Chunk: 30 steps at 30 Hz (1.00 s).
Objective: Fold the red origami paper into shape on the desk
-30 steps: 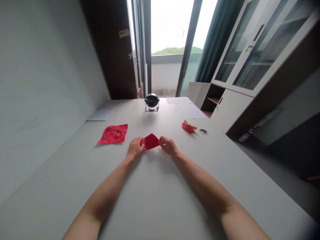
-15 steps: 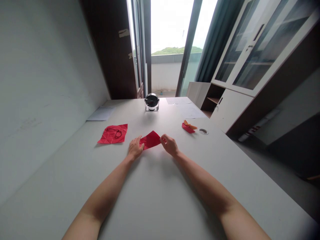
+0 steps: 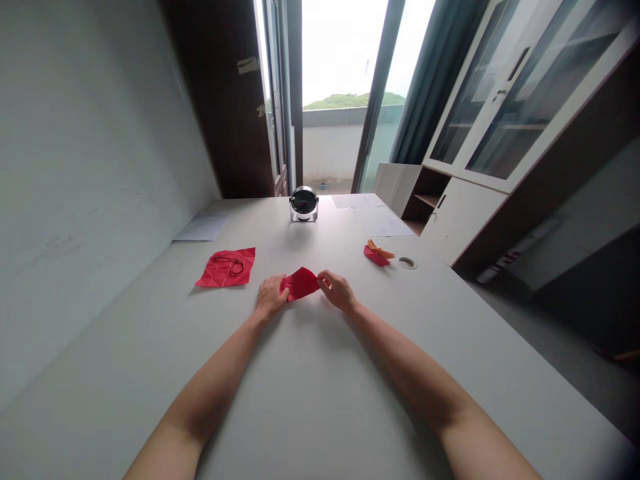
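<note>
A piece of red paper [image 3: 301, 285] lies between my two hands at the middle of the white table. My left hand [image 3: 273, 295] rests on its left end, thumb and fingers closed over the edge. At the right corner, my right hand [image 3: 337, 289] pinches the paper and holds that side bent up off the table. To the left lies a creased red sheet [image 3: 227, 270] with a thin dark cord [image 3: 235, 265] on top. Folded red and orange paper pieces [image 3: 378, 253] sit to the right.
A round black device on a silver stand [image 3: 303, 204] stands at the far side of the table [image 3: 310, 387]. Beside the folded pieces is a round cable hole [image 3: 407, 263]. White papers [image 3: 383, 220] lie at the back right, more sheets [image 3: 201, 227] by the left wall.
The red paper's right side has bent further, its top corner curving lower and leftward. My right hand has shifted slightly left; my left hand stays nearly in place.
</note>
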Each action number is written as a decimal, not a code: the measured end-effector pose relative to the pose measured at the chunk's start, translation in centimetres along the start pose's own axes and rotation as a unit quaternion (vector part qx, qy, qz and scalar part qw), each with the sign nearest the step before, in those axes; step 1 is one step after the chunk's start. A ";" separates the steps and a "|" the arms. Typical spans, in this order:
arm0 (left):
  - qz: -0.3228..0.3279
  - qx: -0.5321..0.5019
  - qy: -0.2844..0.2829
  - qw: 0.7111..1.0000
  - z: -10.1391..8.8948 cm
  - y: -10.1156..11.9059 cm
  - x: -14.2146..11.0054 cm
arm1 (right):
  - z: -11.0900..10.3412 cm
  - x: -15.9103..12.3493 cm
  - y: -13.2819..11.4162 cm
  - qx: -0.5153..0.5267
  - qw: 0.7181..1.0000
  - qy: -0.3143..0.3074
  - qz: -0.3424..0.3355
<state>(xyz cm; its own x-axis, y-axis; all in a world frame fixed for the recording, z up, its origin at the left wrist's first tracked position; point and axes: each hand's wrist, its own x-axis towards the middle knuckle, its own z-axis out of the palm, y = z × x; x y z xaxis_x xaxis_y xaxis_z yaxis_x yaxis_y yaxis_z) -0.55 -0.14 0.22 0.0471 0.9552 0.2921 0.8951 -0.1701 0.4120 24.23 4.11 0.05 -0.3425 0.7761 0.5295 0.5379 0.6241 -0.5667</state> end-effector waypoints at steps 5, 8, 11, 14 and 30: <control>0.003 0.014 -0.006 1.000 0.0 0.0 0.0 | 0.0 -0.1 -0.2 0.020 0.999 -0.042 -0.002; 0.006 0.017 -0.008 1.000 0.1 0.0 0.0 | 0.1 0.0 -0.1 0.032 0.998 -0.044 0.004; 0.010 0.016 -0.007 1.000 0.3 -0.2 0.1 | 0.1 0.0 -0.1 0.048 0.998 -0.046 0.008; 0.013 0.010 -0.001 1.000 0.4 -0.4 0.1 | 0.2 0.1 -0.1 0.063 0.997 -0.054 0.008; 0.013 -0.007 0.008 1.000 0.0 0.2 -0.1 | 0.4 0.3 0.6 0.102 0.991 -0.082 -0.013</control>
<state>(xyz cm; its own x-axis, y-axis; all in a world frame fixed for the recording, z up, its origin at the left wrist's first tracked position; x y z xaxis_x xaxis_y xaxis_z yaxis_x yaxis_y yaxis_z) -0.40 -0.31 0.23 0.0637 0.9463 0.3169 0.8878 -0.1987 0.4151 24.12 4.74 -0.43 -0.4836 0.7530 0.4463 0.3663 0.6372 -0.6781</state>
